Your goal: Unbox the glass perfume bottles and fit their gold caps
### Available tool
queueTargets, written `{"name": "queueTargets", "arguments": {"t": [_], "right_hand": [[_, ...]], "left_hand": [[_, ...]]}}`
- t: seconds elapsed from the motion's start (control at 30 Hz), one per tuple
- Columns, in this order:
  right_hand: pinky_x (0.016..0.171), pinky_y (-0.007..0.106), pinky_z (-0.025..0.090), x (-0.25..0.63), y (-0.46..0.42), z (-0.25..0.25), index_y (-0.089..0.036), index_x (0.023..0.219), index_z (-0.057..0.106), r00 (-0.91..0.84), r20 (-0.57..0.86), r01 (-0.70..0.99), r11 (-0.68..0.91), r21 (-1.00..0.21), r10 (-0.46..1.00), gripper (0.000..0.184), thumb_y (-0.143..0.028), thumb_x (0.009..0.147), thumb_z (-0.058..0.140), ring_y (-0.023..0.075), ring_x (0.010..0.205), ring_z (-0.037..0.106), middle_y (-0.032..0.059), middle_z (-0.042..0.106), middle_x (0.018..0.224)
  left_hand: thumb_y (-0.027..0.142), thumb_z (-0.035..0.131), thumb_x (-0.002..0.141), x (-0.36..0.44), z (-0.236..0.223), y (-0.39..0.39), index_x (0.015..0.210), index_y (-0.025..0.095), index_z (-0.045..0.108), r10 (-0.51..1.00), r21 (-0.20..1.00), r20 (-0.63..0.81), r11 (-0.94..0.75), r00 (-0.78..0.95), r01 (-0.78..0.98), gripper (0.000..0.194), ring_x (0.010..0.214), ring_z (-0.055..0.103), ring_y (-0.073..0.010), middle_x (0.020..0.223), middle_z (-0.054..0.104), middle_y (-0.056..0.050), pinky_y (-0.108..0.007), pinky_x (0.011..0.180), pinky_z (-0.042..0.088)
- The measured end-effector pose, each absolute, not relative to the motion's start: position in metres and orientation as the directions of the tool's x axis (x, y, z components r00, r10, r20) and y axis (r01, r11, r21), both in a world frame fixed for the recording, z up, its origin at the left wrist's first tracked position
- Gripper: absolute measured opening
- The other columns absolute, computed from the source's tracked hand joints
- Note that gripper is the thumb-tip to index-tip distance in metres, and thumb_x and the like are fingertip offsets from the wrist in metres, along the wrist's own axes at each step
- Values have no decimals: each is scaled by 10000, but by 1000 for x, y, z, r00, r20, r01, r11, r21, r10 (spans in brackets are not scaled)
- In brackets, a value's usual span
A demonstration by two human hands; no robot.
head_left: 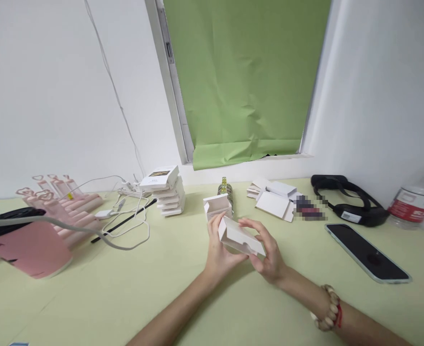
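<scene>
Between both hands, a small white cardboard box is held tilted above the table. My left hand grips its left end, with the thumb stretched beneath it. My right hand closes its fingers and thumb on the right end. Just beyond the hands stands another white box with its top flap up. Behind that one is a row of round, shiny items with yellow-green tops, partly hidden. A stack of white boxes rises to the left, and flat, unfolded white cartons lie to the right.
At left are a pink cup with a dark lid, several pink tubes and tangled white cables. At right lie a phone, a black headset and a red-capped bottle. A blurred patch covers something beside the cartons.
</scene>
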State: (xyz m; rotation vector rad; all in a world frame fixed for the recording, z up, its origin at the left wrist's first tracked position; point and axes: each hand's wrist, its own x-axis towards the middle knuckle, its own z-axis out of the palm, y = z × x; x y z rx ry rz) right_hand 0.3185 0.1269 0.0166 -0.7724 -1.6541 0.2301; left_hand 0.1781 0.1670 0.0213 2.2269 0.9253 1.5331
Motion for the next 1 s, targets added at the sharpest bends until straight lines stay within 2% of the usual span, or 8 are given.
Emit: {"name": "queueTargets", "arguments": {"t": [0.07,0.23,0.37,0.47,0.57,0.67,0.87,1.0], "right_hand": [[708,310,516,316,127,16,-230,1315,304,-7,760,331,719,-612,650,627,-393,745,508,256,1107,491,99,486,1229],[915,377,433,307,125,16,-247,1336,239,83,646,353,584,-731,759,808,-329,651,660,246,1154,452,94,461,1255],[915,390,438,298,126,14,-244,1311,241,252,533,200,495,-845,808,726,-342,712,640,232,1183,428,118,431,1262],[872,379,475,297,129,14,-251,1275,256,352,416,-2,445,-896,839,685,-367,718,637,222,1122,491,117,453,1241],[854,373,491,300,133,18,-249,1221,300,415,325,-176,425,-888,850,616,-384,719,630,209,1049,549,101,522,1185],[862,373,490,302,134,23,-238,1155,358,457,275,-241,416,-877,846,591,-375,673,673,218,1054,545,88,552,1154],[836,390,516,305,137,23,-243,1073,393,403,105,-463,301,-834,909,517,-402,667,671,225,1037,561,55,568,1111],[749,354,557,311,143,23,-245,977,447,414,4,-544,250,-801,910,446,-398,637,692,202,926,604,6,608,951]], "left_hand": [[351,743,535,178,21,167,1266,223,281,707,621,670,-701,227,352,875,1120,442,-279,1195,391,-115,-442,919,406],[292,729,555,180,19,165,1256,233,314,757,642,629,-633,175,432,817,1141,424,-269,1189,405,-91,-448,946,375],[281,661,669,185,14,159,1332,248,202,771,671,618,-619,152,408,807,1191,369,-253,1243,326,-111,-425,933,393],[260,614,726,187,12,156,1363,282,142,756,648,631,-638,174,416,793,1220,335,-255,1277,294,-115,-404,905,411],[270,587,754,188,13,155,1366,306,147,731,601,647,-664,218,445,755,1236,313,-260,1300,262,-115,-387,881,423],[239,574,753,187,13,153,1370,299,142,695,540,662,-702,281,464,755,1225,321,-258,1315,227,-118,-393,882,426],[168,537,743,185,10,153,1359,281,207,612,426,696,-772,375,472,709,1121,414,-229,1303,238,-117,-397,885,433],[167,524,735,189,6,148,1368,240,217,547,359,655,-833,521,422,707,1197,358,-245,1323,273,-129,-375,905,427]]}}
